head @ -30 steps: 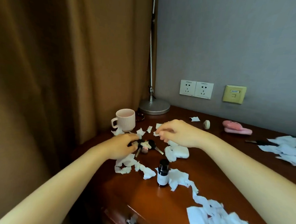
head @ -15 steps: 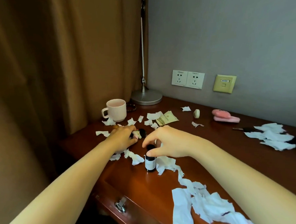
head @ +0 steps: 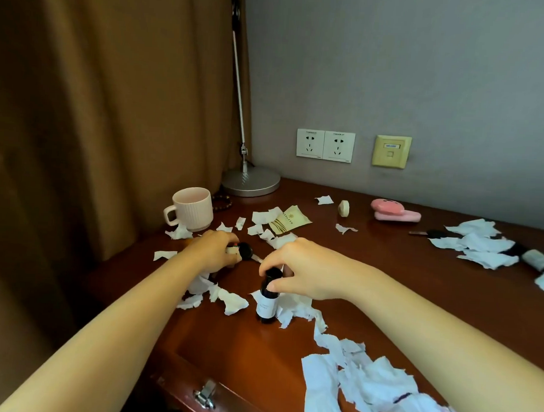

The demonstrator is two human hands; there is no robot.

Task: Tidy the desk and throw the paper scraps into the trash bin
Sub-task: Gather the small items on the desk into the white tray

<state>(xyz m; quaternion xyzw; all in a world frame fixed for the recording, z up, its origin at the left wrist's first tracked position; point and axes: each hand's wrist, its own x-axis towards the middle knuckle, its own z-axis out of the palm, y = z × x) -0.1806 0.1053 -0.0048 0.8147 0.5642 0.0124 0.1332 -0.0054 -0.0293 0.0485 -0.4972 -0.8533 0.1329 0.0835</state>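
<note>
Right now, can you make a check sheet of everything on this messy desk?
Surface: brown wooden desk, drawer below.
Job's things: torn paper scraps strewn across it; trash bin not seen.
Clutter: pink mug, small dark bottle, keys, beige sachet, pink case.
Hands: left hand closed on the keys' charm; right hand gripping the bottle's cap.
Cables: nothing seen.
Surroundings: brown curtain, lamp base, wall sockets.
</note>
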